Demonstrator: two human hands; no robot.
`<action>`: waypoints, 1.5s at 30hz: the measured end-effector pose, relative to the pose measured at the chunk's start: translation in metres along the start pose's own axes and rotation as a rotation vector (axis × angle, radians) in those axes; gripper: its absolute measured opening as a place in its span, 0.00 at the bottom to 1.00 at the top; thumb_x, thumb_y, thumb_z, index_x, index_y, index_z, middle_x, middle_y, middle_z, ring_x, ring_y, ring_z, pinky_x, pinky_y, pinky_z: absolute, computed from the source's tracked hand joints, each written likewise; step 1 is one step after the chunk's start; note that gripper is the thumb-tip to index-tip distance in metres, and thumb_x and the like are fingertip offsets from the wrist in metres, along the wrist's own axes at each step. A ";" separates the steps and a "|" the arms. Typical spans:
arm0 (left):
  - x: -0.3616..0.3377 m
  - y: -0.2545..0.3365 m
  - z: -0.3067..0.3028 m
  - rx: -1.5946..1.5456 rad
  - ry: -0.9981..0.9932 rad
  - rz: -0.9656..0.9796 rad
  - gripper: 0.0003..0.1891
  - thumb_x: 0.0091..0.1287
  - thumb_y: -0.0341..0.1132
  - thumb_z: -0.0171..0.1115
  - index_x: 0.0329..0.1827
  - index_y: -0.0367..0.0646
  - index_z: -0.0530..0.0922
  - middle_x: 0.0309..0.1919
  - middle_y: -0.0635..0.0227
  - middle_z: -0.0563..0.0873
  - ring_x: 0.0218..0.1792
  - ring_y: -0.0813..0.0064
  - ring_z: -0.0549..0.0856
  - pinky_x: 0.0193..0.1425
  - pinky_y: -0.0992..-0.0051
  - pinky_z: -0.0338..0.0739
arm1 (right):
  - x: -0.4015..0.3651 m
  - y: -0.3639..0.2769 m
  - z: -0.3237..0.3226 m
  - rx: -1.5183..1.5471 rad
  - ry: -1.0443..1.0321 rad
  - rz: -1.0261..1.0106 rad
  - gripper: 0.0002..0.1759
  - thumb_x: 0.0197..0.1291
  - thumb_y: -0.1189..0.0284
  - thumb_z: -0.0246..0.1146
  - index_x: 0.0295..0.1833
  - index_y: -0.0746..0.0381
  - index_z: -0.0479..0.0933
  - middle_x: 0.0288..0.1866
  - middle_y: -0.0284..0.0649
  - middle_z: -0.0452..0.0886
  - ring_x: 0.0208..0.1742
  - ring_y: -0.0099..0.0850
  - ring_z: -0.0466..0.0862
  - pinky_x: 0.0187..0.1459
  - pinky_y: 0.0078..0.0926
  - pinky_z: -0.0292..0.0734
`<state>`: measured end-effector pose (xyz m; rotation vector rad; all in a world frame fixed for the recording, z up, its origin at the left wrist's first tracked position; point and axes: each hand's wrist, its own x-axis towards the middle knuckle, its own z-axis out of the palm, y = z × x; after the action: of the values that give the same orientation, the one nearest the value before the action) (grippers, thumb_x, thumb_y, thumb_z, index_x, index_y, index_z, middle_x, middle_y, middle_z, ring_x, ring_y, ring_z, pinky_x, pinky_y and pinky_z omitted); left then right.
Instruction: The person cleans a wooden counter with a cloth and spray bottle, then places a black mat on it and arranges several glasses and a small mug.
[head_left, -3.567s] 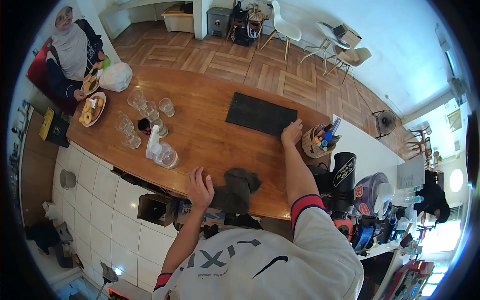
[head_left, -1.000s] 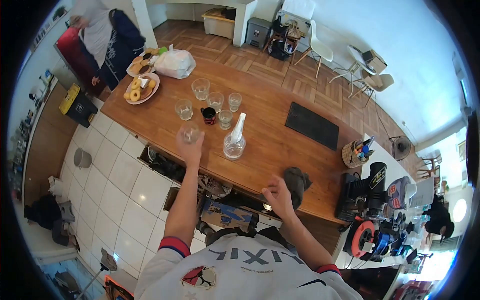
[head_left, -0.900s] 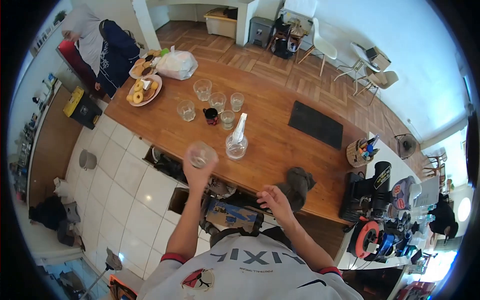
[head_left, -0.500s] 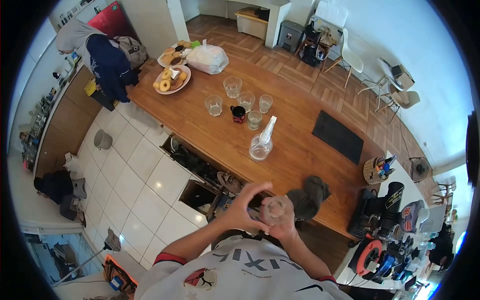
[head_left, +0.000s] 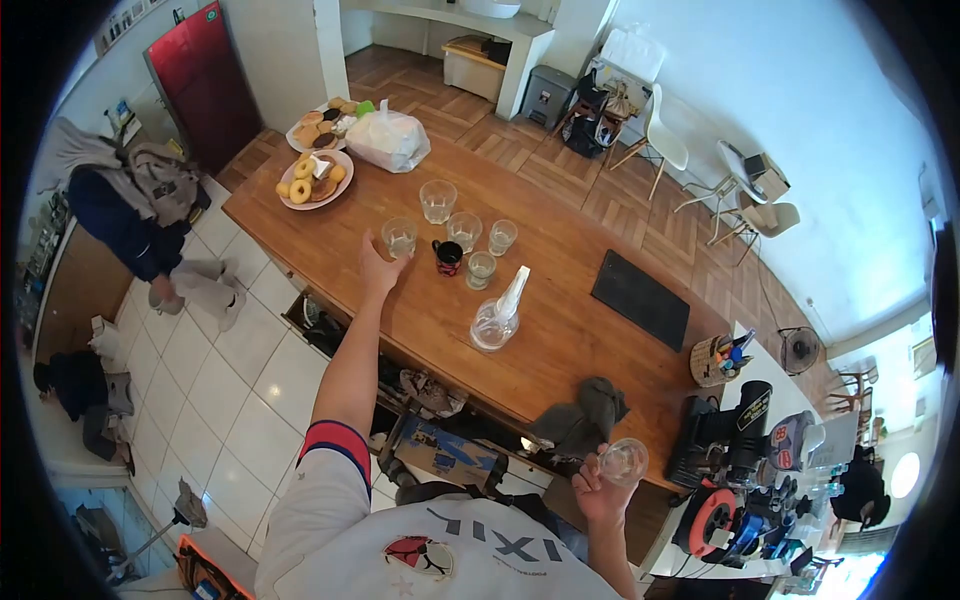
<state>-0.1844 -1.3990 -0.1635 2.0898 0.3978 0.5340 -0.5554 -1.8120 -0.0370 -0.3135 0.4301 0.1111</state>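
My left hand point(head_left: 383, 268) is stretched out over the table, its thumb and fingers spread beside the near side of a clear drinking glass point(head_left: 399, 235). Down by the table's front edge, my right hand point(head_left: 602, 495) grips another clear glass point(head_left: 624, 461). More glasses point(head_left: 438, 200) stand upright on the wood, grouped around a black and red mug point(head_left: 447, 258). Closer to me is a clear spray bottle point(head_left: 495, 322) with a white nozzle. A dark grey cloth point(head_left: 583, 418) lies crumpled at the edge, left of my right hand.
Plates of doughnuts point(head_left: 316, 180) and a white plastic bag point(head_left: 388, 138) occupy the table's far left end. A black mat point(head_left: 641, 299) and a pen basket point(head_left: 715, 360) are on the right. One person point(head_left: 130, 220) stands at left; another point(head_left: 85, 400) is lower down. An open drawer point(head_left: 318, 322) juts out below.
My left hand has left the glass held before my chest and reached forward to a glass on the table. My right hand has moved right with its glass. The person at left has turned and moved.
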 end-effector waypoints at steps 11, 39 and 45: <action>-0.015 0.011 -0.007 -0.134 -0.121 -0.033 0.42 0.49 0.44 0.80 0.67 0.41 0.70 0.62 0.56 0.78 0.63 0.60 0.78 0.67 0.60 0.72 | 0.012 -0.017 0.013 -0.067 0.127 -0.136 0.29 0.65 0.41 0.53 0.48 0.58 0.77 0.29 0.39 0.77 0.19 0.27 0.68 0.24 0.24 0.62; -0.391 0.151 -0.173 -0.413 -0.508 -0.511 0.46 0.44 0.38 0.81 0.68 0.33 0.69 0.52 0.60 0.79 0.52 0.70 0.81 0.59 0.70 0.77 | 0.374 -0.190 0.058 -2.135 0.272 -0.852 0.41 0.58 0.51 0.70 0.65 0.67 0.63 0.61 0.63 0.71 0.53 0.57 0.81 0.52 0.48 0.80; -0.366 0.193 -0.138 -0.449 -0.670 -0.429 0.46 0.46 0.44 0.83 0.68 0.34 0.71 0.52 0.65 0.79 0.55 0.70 0.79 0.62 0.69 0.74 | 0.343 -0.180 0.061 -2.220 0.475 -0.819 0.42 0.60 0.52 0.69 0.70 0.65 0.61 0.63 0.63 0.70 0.53 0.56 0.82 0.52 0.42 0.81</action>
<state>-0.5535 -1.5770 -0.0136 1.5614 0.2811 -0.3119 -0.1902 -1.9492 -0.0810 -2.7018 0.4402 -0.3706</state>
